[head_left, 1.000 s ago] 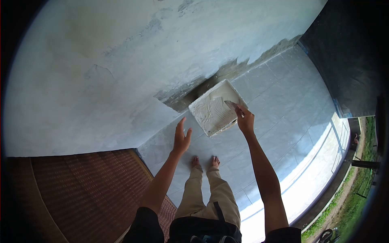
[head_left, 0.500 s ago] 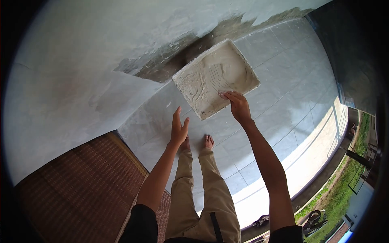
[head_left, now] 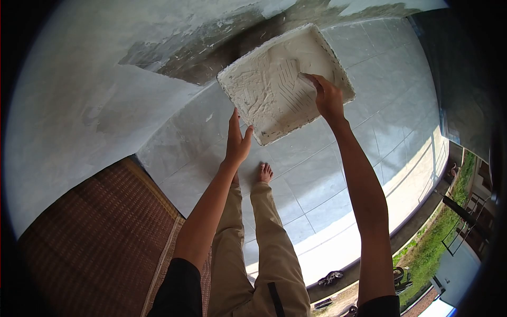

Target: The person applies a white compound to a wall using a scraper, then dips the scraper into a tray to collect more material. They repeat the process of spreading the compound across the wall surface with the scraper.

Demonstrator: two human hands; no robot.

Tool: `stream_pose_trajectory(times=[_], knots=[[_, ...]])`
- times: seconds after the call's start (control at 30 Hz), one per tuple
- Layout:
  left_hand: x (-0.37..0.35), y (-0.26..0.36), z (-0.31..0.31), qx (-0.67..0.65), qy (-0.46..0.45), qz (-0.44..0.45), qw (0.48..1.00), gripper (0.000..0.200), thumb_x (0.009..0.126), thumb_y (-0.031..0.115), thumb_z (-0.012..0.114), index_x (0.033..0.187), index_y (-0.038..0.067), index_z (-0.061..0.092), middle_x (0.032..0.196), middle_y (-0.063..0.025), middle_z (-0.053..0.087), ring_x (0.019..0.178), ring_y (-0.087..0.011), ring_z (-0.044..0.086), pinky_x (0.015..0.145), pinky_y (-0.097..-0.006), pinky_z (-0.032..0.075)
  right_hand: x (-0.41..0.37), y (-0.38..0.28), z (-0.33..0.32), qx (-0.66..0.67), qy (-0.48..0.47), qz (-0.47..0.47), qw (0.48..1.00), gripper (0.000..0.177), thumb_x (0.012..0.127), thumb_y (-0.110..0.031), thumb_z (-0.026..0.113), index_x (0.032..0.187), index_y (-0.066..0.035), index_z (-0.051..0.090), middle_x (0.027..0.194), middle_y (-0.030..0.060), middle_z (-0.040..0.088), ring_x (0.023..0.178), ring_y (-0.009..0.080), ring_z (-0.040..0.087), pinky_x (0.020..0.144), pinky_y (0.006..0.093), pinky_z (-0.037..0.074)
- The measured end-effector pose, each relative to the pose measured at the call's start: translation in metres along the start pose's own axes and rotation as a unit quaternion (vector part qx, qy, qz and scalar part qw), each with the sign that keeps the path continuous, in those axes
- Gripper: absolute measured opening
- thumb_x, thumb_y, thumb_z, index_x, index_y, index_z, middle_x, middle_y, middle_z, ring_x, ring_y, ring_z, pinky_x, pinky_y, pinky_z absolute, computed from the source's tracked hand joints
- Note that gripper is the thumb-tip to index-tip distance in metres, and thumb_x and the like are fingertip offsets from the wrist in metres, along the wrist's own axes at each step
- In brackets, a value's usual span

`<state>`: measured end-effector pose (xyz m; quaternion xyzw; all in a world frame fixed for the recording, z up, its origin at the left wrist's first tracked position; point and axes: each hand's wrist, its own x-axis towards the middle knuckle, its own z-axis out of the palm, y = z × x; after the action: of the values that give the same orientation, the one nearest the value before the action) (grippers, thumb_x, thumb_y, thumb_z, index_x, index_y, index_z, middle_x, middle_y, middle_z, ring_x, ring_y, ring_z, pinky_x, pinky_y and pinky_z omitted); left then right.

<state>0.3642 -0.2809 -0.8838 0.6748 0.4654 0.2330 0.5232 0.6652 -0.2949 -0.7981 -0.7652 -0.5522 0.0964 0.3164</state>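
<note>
A square white tray (head_left: 293, 127) filled with white putty (head_left: 259, 87) lies on the tiled floor (head_left: 327, 174) at the foot of the wall. The putty shows combed lines. My right hand (head_left: 328, 99) reaches into the tray's right half, fingers closed on a small flat scraper (head_left: 305, 77) whose blade is mostly hidden. My left hand (head_left: 237, 140) hovers open, fingers together and pointing at the tray's near left edge, just short of touching it. My bare foot (head_left: 264, 171) stands on the tiles below the tray.
The pale plastered wall (head_left: 105, 79) fills the left, with a dark bare strip (head_left: 211, 55) along its base. A brown woven mat (head_left: 95, 238) lies at lower left. The floor ends in a ledge (head_left: 369, 259) with grass (head_left: 438, 248) beyond. A dark pillar (head_left: 465, 79) stands at right.
The view has tipped down and closer, so the tray looks larger. My right hand has moved further into the tray, and my left hand has come up to its near edge.
</note>
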Motion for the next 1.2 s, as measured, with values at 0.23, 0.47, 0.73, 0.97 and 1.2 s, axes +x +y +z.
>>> stream_pose_trajectory(times=[0.23, 0.47, 0.73, 0.97, 1.2], knots=[[0.002, -0.004, -0.001, 0.011, -0.002, 0.006, 1.000, 0.075, 0.102, 0.022, 0.057, 0.162, 0.001, 0.016, 0.156, -0.0218, 0.034, 0.142, -0.0339, 0.040, 0.117, -0.0459, 0.032, -0.003, 0.011, 0.005, -0.014, -0.044, 0.025, 0.999, 0.031, 0.094, 0.002, 0.058, 0.117, -0.013, 0.072, 0.102, 0.0155, 0.075, 0.092, 0.0362, 0.072, 0.078, 0.0454, 0.058], [0.002, -0.001, -0.007, -0.017, -0.023, -0.015, 0.999, 0.074, 0.101, 0.019, 0.057, 0.161, 0.000, 0.019, 0.162, -0.0243, 0.029, 0.152, -0.0363, 0.029, 0.124, -0.0445, 0.024, -0.008, 0.000, -0.017, -0.003, -0.148, -0.031, 0.989, 0.027, 0.094, -0.001, 0.059, 0.112, -0.014, 0.074, 0.099, 0.0141, 0.075, 0.089, 0.0364, 0.072, 0.077, 0.0458, 0.057], [0.001, 0.002, -0.008, -0.017, -0.022, -0.019, 0.999, 0.076, 0.100, 0.019, 0.058, 0.162, 0.001, 0.018, 0.162, -0.0240, 0.029, 0.152, -0.0368, 0.029, 0.124, -0.0449, 0.024, -0.006, 0.011, -0.016, -0.038, -0.276, -0.032, 0.960, 0.020, 0.093, -0.006, 0.063, 0.109, -0.011, 0.073, 0.095, 0.0152, 0.074, 0.088, 0.0365, 0.071, 0.077, 0.0471, 0.054], [0.001, 0.003, -0.007, -0.011, -0.023, -0.026, 0.999, 0.077, 0.100, 0.020, 0.058, 0.162, 0.002, 0.017, 0.162, -0.0238, 0.030, 0.151, -0.0373, 0.030, 0.123, -0.0454, 0.025, 0.022, -0.004, -0.009, -0.111, -0.410, -0.027, 0.905, 0.025, 0.090, 0.000, 0.065, 0.112, -0.009, 0.073, 0.097, 0.0158, 0.075, 0.090, 0.0347, 0.072, 0.079, 0.0421, 0.055], [0.000, -0.007, -0.005, 0.017, -0.011, -0.004, 1.000, 0.075, 0.102, 0.021, 0.058, 0.163, 0.007, 0.017, 0.161, -0.0222, 0.031, 0.145, -0.0374, 0.039, 0.119, -0.0463, 0.032, 0.046, -0.030, 0.012, -0.184, -0.533, -0.027, 0.825, 0.041, 0.076, -0.002, 0.065, 0.114, -0.015, 0.074, 0.107, 0.0131, 0.074, 0.103, 0.0337, 0.071, 0.087, 0.0442, 0.056]])
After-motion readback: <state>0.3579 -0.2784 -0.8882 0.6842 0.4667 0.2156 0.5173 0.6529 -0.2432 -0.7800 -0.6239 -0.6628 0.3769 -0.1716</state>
